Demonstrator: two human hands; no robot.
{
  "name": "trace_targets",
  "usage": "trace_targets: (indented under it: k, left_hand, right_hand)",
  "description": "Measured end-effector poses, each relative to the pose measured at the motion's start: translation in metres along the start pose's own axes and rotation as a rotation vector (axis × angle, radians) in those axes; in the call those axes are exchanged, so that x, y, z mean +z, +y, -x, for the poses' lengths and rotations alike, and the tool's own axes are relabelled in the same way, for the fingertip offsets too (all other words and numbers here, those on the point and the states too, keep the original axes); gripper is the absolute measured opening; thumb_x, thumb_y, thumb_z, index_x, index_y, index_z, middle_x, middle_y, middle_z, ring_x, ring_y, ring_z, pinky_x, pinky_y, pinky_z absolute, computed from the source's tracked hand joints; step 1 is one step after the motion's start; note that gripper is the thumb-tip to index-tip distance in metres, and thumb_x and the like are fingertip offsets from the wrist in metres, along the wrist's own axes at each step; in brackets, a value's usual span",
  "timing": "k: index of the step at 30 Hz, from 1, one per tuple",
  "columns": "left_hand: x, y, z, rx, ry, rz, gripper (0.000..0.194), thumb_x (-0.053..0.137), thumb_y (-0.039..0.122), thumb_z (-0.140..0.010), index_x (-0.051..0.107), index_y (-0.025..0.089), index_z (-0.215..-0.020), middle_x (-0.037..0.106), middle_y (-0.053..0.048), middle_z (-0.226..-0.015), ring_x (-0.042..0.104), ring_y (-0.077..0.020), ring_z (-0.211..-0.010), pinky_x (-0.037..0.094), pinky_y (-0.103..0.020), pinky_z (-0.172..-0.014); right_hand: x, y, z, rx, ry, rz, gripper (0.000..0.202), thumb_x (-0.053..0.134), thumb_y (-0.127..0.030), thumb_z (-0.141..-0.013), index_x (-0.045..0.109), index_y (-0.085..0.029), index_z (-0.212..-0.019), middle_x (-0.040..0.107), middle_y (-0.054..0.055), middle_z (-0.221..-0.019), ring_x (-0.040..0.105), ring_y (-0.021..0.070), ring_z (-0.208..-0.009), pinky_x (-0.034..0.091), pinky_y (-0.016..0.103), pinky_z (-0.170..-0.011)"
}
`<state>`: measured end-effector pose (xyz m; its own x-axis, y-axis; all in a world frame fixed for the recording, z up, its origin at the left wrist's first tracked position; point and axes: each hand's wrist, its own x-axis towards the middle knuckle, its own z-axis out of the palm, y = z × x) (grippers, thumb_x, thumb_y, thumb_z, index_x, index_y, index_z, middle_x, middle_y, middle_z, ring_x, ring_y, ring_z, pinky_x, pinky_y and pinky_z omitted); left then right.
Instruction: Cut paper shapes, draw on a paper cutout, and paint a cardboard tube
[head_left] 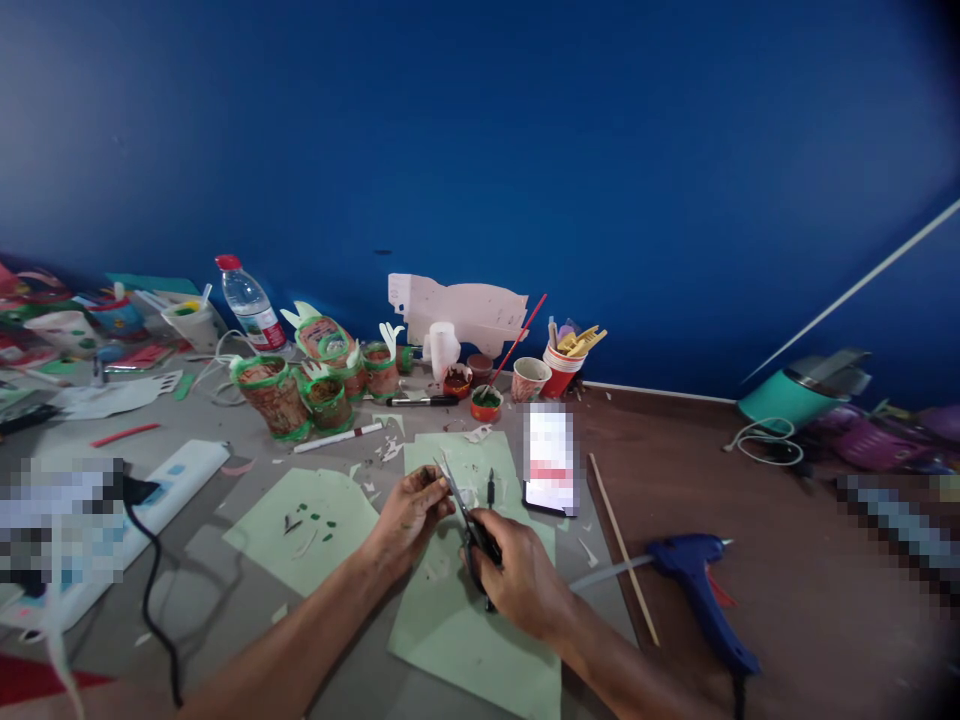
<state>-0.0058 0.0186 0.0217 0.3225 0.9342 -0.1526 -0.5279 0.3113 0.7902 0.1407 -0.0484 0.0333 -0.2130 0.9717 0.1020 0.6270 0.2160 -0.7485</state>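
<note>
The right hand (514, 565) has its fingers wrapped through the handles of the black-handled scissors (486, 541), whose blades point away from the person and run just beside the left fingertips. The left hand (409, 518) has its thumb and fingers drawn close together; whether a small piece is pinched between them I cannot tell. Under both hands' fingers lies a pale green sheet (517, 660), and on it, just beyond the right fingers, a slim black tool (490, 487). Left of the left fingers is a second green sheet (270, 530) with small dark green bits on it. Beyond the right fingers lies a lit phone (551, 460); to their right are a thin wooden stick (624, 550) and, farther out, a blue glue gun (701, 580). Farther ahead of the fingers stand a small pot of green paint (486, 404), a patterned paper cup (531, 380) and, to the left, brown-and-green painted cups (274, 400). A clear bottle (251, 305) stands behind those, near the blue wall (480, 130).
</note>
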Motion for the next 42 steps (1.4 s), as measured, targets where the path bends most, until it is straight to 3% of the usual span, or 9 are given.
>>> trace_targets:
  k: [12,24,31,37,42]
  left_hand:
    - [-0.008,-0.003,-0.001,-0.014,0.033,-0.012,0.026,0.081,0.029,-0.064,0.059,0.014,-0.063,0.050,0.004,-0.051,0.047,-0.0079,-0.051,0.040,-0.021,-0.058]
    - [-0.007,-0.002,-0.002,-0.030,0.046,0.048,0.027,0.084,0.025,-0.057,0.060,0.013,-0.064,0.050,0.006,-0.054,0.045,-0.0052,-0.047,0.041,-0.019,-0.055]
    - [-0.003,0.004,0.001,-0.065,0.083,0.116,0.027,0.083,0.023,-0.058,0.060,0.014,-0.069,0.060,0.002,-0.068,0.047,-0.0042,-0.047,0.045,-0.020,-0.056]
    - [-0.003,0.005,0.000,-0.093,0.087,0.155,0.025,0.081,0.018,-0.060,0.058,0.014,-0.070,0.066,-0.003,-0.078,0.050,-0.0048,-0.048,0.048,-0.022,-0.060]
    - [-0.005,0.005,0.001,-0.092,0.079,0.194,0.020,0.076,0.015,-0.067,0.058,0.015,-0.076,0.062,0.000,-0.068,0.049,-0.0054,-0.047,0.049,-0.022,-0.059]
  right_hand:
    - [0.000,0.002,0.000,0.008,0.006,-0.014,0.027,0.049,-0.009,-0.078,0.062,-0.018,-0.100,0.069,0.007,-0.090,0.064,0.0202,-0.084,0.044,0.023,-0.072]
    - [0.002,0.006,-0.001,0.021,0.017,-0.032,0.029,0.047,-0.008,-0.077,0.063,-0.018,-0.100,0.070,0.006,-0.088,0.065,0.0198,-0.082,0.044,0.024,-0.071]
    - [-0.003,0.013,-0.008,0.145,0.175,-0.242,0.029,0.051,-0.030,-0.082,0.059,-0.013,-0.105,0.069,0.006,-0.079,0.064,0.0180,-0.069,0.048,0.024,-0.061]
    - [-0.010,0.021,-0.011,0.165,0.260,-0.028,0.036,0.054,-0.033,-0.081,0.059,-0.015,-0.112,0.070,0.009,-0.098,0.065,0.0228,-0.091,0.050,0.029,-0.077]
    - [-0.004,0.027,-0.012,0.168,0.286,0.192,0.046,0.054,-0.026,-0.079,0.053,-0.012,-0.123,0.070,0.012,-0.103,0.066,0.0251,-0.095,0.051,0.030,-0.079]
